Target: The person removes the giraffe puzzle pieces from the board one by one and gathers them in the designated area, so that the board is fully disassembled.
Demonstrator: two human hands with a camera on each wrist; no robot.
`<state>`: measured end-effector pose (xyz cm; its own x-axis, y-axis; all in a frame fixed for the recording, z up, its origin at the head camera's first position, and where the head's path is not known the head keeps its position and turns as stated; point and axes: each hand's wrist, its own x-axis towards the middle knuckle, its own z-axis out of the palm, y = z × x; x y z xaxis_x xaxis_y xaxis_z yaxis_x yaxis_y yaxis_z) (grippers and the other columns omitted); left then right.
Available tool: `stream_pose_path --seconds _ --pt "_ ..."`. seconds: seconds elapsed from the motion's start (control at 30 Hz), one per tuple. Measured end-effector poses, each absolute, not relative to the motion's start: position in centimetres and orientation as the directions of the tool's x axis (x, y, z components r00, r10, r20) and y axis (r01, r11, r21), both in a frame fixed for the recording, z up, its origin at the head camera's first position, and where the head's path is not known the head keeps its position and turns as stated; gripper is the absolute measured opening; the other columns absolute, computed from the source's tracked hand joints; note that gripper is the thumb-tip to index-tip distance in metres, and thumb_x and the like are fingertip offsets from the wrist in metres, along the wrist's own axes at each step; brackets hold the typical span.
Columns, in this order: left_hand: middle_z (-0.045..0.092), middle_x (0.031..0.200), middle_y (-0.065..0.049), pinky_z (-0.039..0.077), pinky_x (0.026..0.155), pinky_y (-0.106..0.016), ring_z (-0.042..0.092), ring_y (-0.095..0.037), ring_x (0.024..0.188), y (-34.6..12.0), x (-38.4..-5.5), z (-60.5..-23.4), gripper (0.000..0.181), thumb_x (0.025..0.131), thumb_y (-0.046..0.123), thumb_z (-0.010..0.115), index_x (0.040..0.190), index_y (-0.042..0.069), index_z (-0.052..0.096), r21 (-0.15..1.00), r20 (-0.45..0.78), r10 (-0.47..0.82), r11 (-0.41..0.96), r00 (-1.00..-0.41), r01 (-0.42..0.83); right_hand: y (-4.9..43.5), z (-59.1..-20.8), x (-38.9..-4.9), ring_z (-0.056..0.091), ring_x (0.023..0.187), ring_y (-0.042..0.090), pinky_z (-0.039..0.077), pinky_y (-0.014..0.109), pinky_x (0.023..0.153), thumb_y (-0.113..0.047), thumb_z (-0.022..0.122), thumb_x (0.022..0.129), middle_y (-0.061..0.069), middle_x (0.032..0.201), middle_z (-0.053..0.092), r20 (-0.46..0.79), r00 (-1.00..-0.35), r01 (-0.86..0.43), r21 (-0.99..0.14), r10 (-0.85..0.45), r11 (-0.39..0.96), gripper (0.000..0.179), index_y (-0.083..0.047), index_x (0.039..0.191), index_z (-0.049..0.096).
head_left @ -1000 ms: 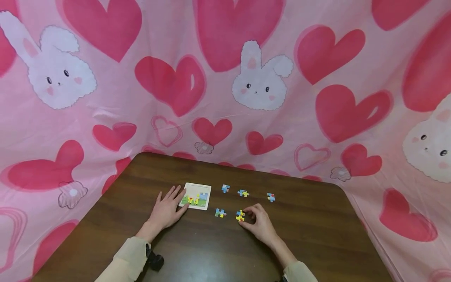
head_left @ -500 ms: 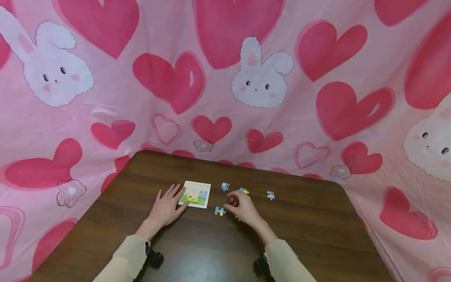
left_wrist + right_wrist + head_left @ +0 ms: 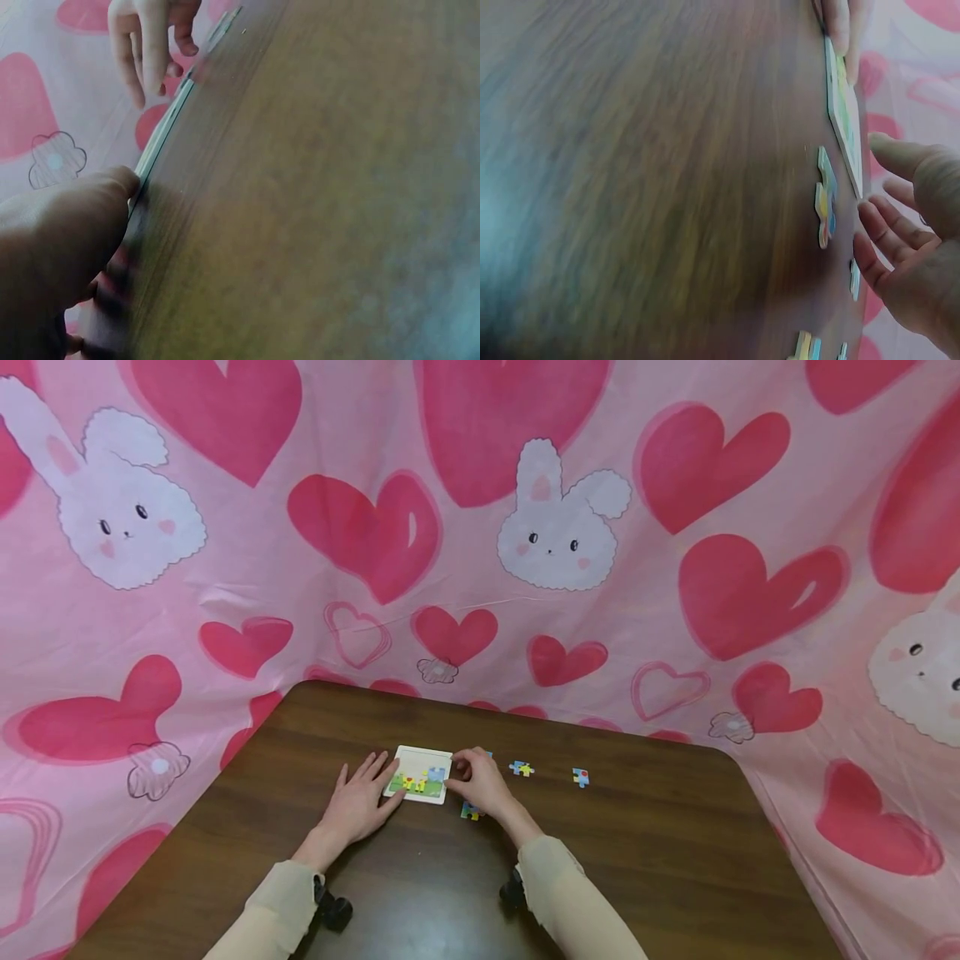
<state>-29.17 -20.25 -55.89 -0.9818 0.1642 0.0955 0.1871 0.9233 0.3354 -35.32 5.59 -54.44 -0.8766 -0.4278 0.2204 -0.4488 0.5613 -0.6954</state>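
Puzzle piece (image 3: 468,812) — partly hidden, second piece (image 3: 803,347) — edge-cropped

Puzzle board (image 3: 423,762): flat on the surface (image 3: 420,877), partly filled

White rim, roughly square. Fitted pieces (image 3: 416,788) covered the lower part: green ground, yellow animal-like figures, light-blue patch at the right. Upper part showed pale backing. Left hand (image 3: 356,806) rested on its left edge; right hand (image 3: 483,783) was at its right edge, contact uncertain.

Loose pieces, all right of the board:
- blue-green-yellow piece (image 3: 469,812), flat, just beside the board, not touching; partly covered in head view.
- mostly hidden piece (image 3: 490,753), behind the right hand; only a bit of blue showed.
- blue-and-yellow piece (image 3: 522,768), flat, farther right.
- red-spotted blue piece (image 3: 581,777), flat, rightmost, well apart.
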Motion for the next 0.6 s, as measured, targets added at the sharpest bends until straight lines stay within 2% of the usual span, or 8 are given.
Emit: stream_pose_path --seconds 0.17,0.37,0.6 --pt "0.044 0.174 -0.022 0.020 0.128 -0.083 0.036 -0.045 0.165 -20.2 -29.2 -56.1 0.070 0.108 0.048 0.064 0.166 0.012 0.049 0.338 0.106 0.169 0.921 -0.980 0.195 4.6 -57.4 -37.0 0.054 0.081 0.011 0.049 0.026 0.074 -0.024 0.088 0.094 0.005 0.100 0.064 0.204 -0.879 -0.451 -0.649 -0.431 0.613 0.040 0.001 0.123 0.075" --pt "0.045 0.173 -0.023 0.022 0.128 -0.083 0.038 -0.045 0.164 -20.1 -29.2 -56.2 0.068 0.108 0.046 0.066 0.165 0.011 0.052 0.342 0.119 0.173 0.917 -0.978 0.204 3.5 -58.7 -37.7 0.058 0.087 0.013 0.052 0.030 0.080 -0.028 0.090 0.093 0.002 0.101 0.065 0.157 -0.911 -0.397 -0.582 -0.380 0.710 0.034 -0.006 0.116 0.078" --pt "0.044 0.174 -0.022 0.021 0.129 -0.083 0.037 -0.044 0.165 -20.2 -29.0 -56.0 0.067 0.109 0.046 0.064 0.165 0.011 0.051 0.344 0.116 0.168 0.918 -0.979 0.199 2.9 -58.0 -36.6 0.059 0.093 0.016 0.054 0.035 0.088 -0.020 0.090 0.092 0.006 0.106 0.065 0.175 -0.932 -0.347 -0.674 -0.316 0.652 0.029 -0.007 0.111 0.073"
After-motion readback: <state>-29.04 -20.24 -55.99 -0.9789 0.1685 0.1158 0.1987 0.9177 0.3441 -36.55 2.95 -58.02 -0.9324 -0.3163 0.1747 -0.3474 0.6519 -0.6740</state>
